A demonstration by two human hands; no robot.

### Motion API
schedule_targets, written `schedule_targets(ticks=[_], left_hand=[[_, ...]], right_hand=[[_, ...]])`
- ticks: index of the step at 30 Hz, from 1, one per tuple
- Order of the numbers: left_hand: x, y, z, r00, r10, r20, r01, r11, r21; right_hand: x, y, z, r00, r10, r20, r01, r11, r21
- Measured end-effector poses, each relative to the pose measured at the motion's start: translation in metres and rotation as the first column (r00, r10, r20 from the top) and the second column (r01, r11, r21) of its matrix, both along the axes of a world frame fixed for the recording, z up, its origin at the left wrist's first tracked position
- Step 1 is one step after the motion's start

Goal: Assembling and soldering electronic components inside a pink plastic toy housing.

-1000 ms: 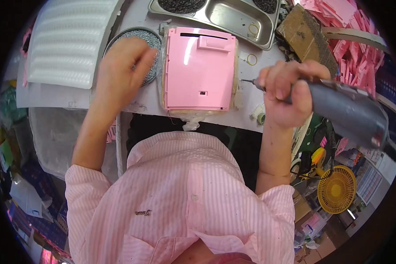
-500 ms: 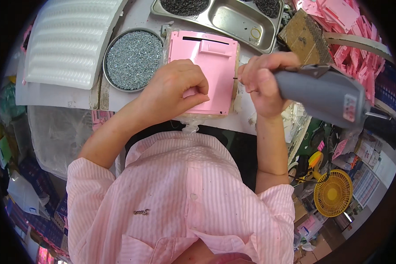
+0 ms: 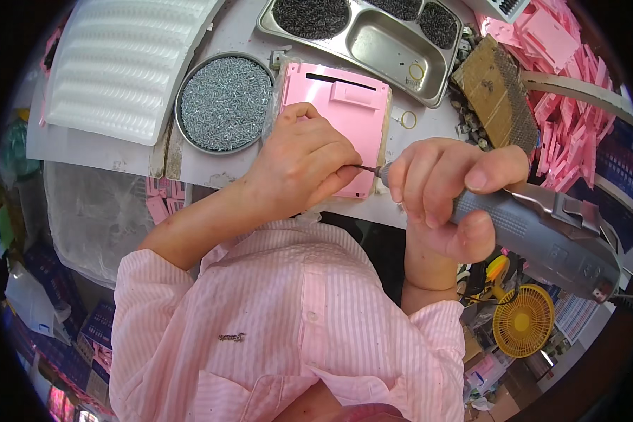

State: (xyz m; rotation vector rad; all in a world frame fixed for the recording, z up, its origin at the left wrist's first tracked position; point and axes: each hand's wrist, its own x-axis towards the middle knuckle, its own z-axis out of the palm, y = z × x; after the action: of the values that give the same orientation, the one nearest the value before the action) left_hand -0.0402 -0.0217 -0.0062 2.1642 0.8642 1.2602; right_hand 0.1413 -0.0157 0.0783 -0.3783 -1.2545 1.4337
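Note:
A flat pink plastic panel (image 3: 341, 105) with a dark slot lies in front of me on a padded, plastic-wrapped base. My left hand (image 3: 307, 156) rests over its left and lower part, thumb and fingertips pinched together. Whatever they hold is too small or hidden to make out. My right hand (image 3: 450, 193) grips a grey electric screwdriver (image 3: 541, 232), held nearly level and pointing left. Its thin dark bit (image 3: 367, 167) reaches the pinched fingertips of my left hand, just above the panel.
A round metal dish (image 3: 273, 77) full of small silvery screws stands left of the panel. Behind is a steel compartment tray (image 3: 439, 90) with dark small parts. White moulded sheet (image 3: 119, 77) lies far left; pink parts (image 3: 566, 98) pile up far right, by a cardboard piece (image 3: 491, 88).
The screwdriver has turned from beside the panel so that its bit meets my left fingertips. My left hand has shifted right and slightly down, still pinched.

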Motion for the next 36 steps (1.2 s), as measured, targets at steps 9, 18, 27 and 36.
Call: schedule_targets(ticks=[9,18,27,36], left_hand=[[-0.016,0.010,0.012,0.983,0.027,-0.184,-0.025,1.000,0.015],[-0.092,0.019,0.007,0.782,0.214,-0.585,-0.365,0.919,-0.152],[-0.082,0.028,0.000,0.785,0.333,-0.522,-0.470,0.870,-0.152],[-0.093,0.029,0.000,0.842,0.356,-0.405,-0.427,0.899,-0.097]], right_hand=[[-0.006,0.020,-0.002,0.999,-0.036,0.002,0.036,0.999,0.020],[0.012,0.085,-0.048,0.959,-0.284,0.026,0.283,0.959,0.024],[0.005,0.085,-0.059,0.932,-0.301,0.200,0.295,0.954,0.062],[0.009,0.088,-0.024,0.988,-0.132,-0.078,0.132,0.991,-0.008]])
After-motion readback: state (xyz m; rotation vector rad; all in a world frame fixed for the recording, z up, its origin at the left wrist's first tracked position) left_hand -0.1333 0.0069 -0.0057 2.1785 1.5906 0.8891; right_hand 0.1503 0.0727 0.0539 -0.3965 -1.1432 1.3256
